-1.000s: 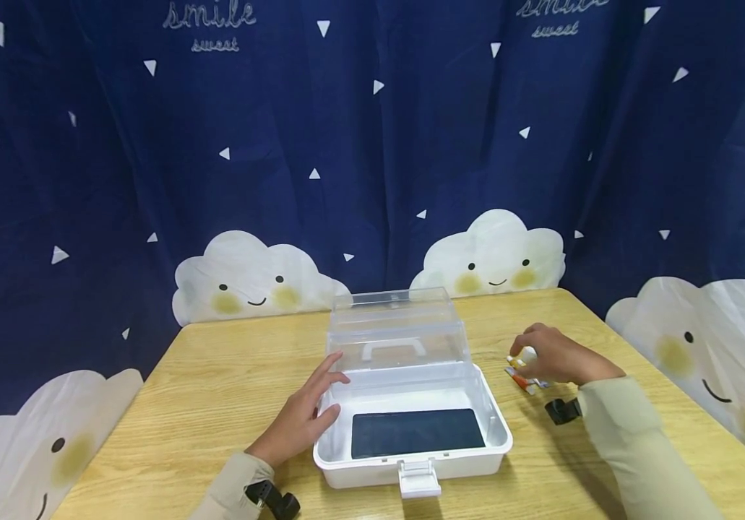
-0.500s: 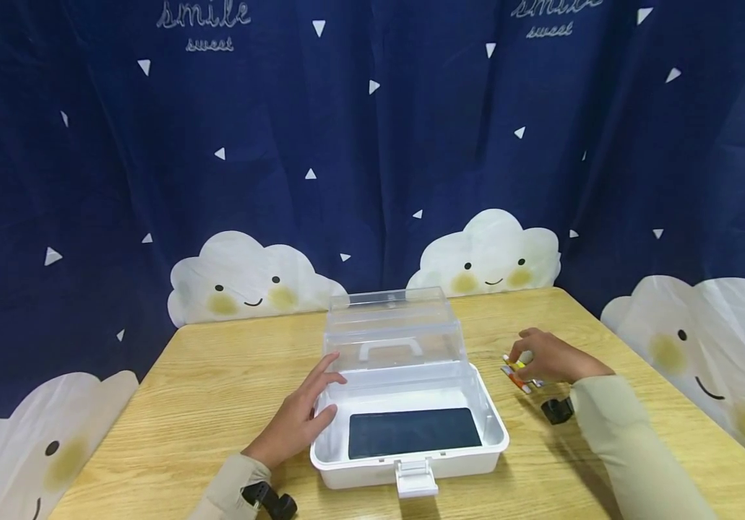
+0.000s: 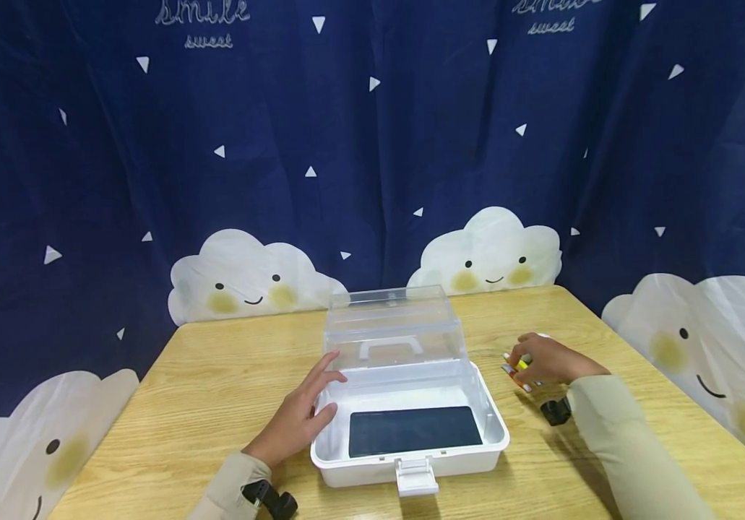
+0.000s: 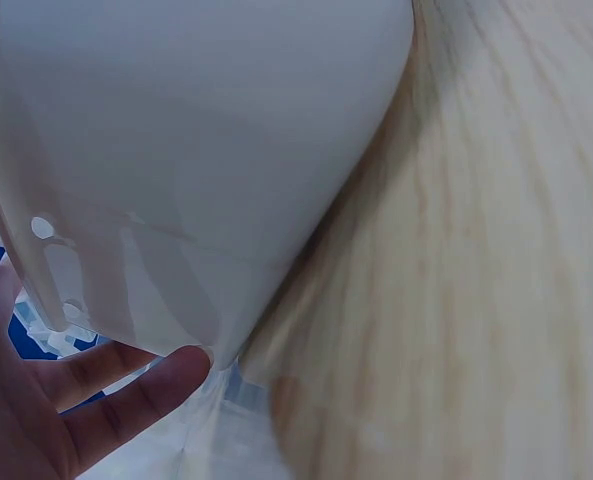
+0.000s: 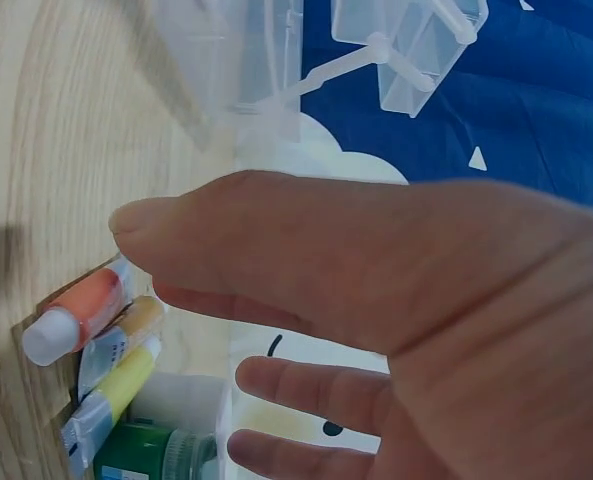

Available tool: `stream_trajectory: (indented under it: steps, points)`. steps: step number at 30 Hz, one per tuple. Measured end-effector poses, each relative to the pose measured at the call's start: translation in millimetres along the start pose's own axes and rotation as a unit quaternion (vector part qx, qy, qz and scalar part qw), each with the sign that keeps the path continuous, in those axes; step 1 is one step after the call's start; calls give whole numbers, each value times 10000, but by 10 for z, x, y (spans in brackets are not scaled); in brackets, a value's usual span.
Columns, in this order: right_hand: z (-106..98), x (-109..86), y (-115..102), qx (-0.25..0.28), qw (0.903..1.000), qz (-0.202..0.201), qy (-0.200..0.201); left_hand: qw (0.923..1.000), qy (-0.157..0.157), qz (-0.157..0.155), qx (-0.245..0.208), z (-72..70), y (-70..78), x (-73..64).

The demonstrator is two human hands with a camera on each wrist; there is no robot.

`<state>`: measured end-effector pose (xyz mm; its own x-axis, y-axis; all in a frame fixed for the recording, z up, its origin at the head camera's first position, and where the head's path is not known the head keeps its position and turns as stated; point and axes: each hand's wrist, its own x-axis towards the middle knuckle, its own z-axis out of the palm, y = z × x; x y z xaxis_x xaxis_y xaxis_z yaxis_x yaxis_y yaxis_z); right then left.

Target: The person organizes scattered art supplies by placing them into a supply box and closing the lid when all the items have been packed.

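My left hand [image 3: 295,421] rests on the left rim of a white plastic storage box [image 3: 346,473], fingers spread. Its clear lid [image 3: 393,314] is tipped back, and a flat dark rectangle [image 3: 414,431] lies inside. In the left wrist view, two fingertips [image 4: 181,375] touch the box's outer wall. My right hand [image 3: 549,359] is low over small paint tubes right of the box. The right wrist view shows an orange tube [image 5: 88,305], an ochre tube [image 5: 141,318] and a yellow tube [image 5: 126,378] beside the thumb; nothing shows between the fingers.
In the right wrist view a green bottle [image 5: 141,450] lies by the tubes, with a white object [image 5: 183,403] behind it. A white latch [image 3: 416,477] hangs at the box's front. A dark blue curtain [image 3: 268,188] stands behind the wooden table [image 3: 216,375].
My right hand has shifted slightly over the tubes; bright yellow now shows by its fingers, and something white peeks out behind it. My left hand stays on the rim. The head view shifted a little.
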<state>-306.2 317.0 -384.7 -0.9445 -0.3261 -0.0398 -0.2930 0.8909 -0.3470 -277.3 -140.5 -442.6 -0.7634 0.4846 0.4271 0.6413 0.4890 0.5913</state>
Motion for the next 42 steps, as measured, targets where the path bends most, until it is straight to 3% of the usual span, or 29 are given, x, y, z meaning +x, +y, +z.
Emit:
stream_trajectory:
  steps: [5,11,14,42]
  points:
    - [29,17,13,-3,9999,-168,-5,10000,-2,-32,16,1,1,0]
    - [33,25,8,-182,9993,-319,21,9997,74,207,87,9,-27,-2]
    - [34,30,-3,-270,9993,-274,7,9993,134,312,140,14,-38,-2]
    - [110,86,1,-1042,9939,311,179,9993,162,310,134,14,-40,-1]
